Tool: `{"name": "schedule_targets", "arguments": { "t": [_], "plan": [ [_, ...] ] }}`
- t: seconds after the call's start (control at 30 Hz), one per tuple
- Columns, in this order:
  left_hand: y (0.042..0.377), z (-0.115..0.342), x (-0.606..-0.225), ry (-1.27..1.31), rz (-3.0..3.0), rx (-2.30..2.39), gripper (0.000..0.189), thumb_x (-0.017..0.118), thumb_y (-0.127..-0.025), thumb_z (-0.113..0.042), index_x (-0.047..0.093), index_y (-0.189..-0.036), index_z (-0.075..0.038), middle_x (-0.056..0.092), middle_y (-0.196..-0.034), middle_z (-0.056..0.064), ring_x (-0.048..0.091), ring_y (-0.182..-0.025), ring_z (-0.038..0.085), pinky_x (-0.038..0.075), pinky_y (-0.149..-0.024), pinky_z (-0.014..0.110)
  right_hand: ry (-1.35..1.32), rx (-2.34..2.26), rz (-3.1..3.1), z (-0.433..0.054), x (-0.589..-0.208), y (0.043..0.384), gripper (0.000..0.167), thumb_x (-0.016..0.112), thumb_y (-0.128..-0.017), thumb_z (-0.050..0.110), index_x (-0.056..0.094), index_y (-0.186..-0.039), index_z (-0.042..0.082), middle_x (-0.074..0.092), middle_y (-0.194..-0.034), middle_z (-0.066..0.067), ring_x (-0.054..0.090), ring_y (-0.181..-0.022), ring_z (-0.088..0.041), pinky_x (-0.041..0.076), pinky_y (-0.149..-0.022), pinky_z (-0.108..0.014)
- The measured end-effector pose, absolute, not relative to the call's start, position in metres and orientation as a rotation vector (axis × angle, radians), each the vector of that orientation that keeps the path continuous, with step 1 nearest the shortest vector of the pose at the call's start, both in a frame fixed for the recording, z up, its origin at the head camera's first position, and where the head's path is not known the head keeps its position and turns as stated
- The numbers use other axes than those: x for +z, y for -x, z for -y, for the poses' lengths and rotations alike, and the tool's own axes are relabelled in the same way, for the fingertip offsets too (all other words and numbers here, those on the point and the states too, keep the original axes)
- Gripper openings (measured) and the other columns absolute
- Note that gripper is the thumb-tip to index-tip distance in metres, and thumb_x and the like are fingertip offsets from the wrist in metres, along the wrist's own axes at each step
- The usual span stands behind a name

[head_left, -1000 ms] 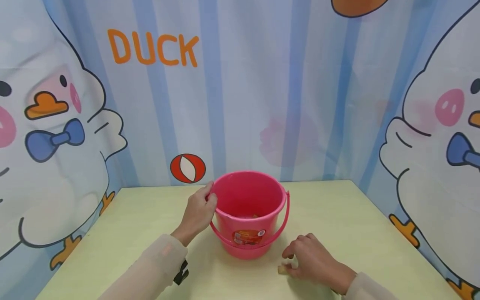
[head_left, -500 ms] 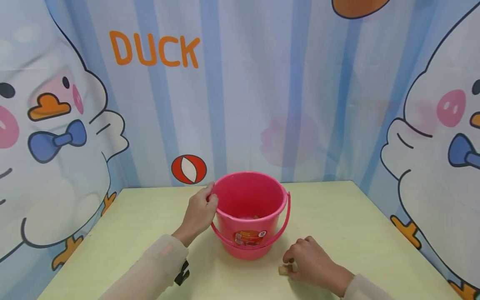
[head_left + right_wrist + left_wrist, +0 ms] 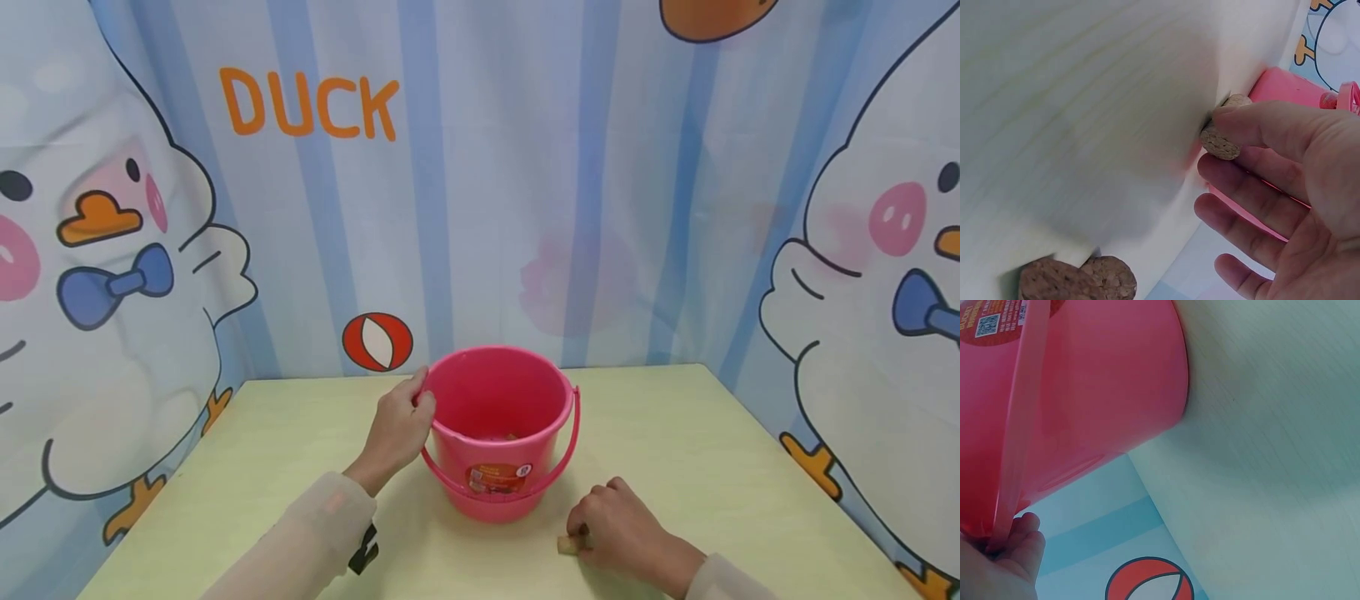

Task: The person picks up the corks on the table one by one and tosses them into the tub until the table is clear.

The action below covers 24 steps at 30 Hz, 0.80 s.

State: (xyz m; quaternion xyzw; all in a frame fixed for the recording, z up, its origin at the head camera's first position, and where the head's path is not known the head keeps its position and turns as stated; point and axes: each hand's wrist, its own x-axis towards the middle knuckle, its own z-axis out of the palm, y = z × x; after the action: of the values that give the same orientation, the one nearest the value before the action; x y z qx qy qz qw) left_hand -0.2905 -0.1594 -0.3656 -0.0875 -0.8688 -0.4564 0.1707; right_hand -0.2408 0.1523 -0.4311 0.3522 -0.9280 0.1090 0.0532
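A pink bucket (image 3: 498, 483) stands upright on the table, its handle (image 3: 1022, 419) hanging down at the front. My left hand (image 3: 396, 423) grips the bucket's left rim, thumb inside view and fingers over the edge. To the right of the bucket, low over the tabletop, my right hand (image 3: 622, 527) pinches a small cork (image 3: 567, 545). In the right wrist view the thumb lies across that cork (image 3: 1219, 144), while the other fingers are spread and loosely bent. Deep in the bucket, small light-brown pieces (image 3: 512, 436) show partly.
Two more corks (image 3: 1110, 278) lie on the table near the right wrist. Pale yellow tabletop (image 3: 315, 400) surrounds the bucket. A striped curtain (image 3: 495, 208) with duck prints hangs directly behind the table and along both sides.
My right hand's index finger has come down closer to the cork, and the hand has shifted slightly. The left hand and the bucket stay in place.
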Motion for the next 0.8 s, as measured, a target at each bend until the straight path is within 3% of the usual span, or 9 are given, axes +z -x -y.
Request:
{"name": "schedule_targets", "arguments": {
  "t": [0.3, 0.8],
  "plan": [
    [0.29, 0.159, -0.367, 0.243, 2.475, -1.295, 0.054, 0.046, -0.105, -0.02, 0.04, -0.156, -0.003, 0.057, -0.145, 0.015, 0.057, -0.109, 0.029, 0.056, -0.078, 0.033, -1.037, 0.372, 2.851, -0.152, -0.428, 0.242, 0.009, 0.089, -0.077, 0.02, 0.081, -0.08, 0.023, 0.067, -0.071, 0.021, 0.05, -0.068, 0.0, 0.036, -0.07, -0.034],
    [0.289, 0.159, -0.365, 0.24, 2.474, -1.294, 0.054, 0.046, -0.105, -0.02, 0.04, -0.156, -0.002, 0.059, -0.142, 0.015, 0.056, -0.108, 0.029, 0.055, -0.076, 0.032, -1.021, 0.407, 2.821, -0.151, -0.418, 0.238, 0.012, 0.09, -0.075, 0.017, 0.081, -0.081, 0.022, 0.067, -0.071, 0.021, 0.05, -0.067, 0.001, 0.041, -0.071, -0.034]
  ]
}}
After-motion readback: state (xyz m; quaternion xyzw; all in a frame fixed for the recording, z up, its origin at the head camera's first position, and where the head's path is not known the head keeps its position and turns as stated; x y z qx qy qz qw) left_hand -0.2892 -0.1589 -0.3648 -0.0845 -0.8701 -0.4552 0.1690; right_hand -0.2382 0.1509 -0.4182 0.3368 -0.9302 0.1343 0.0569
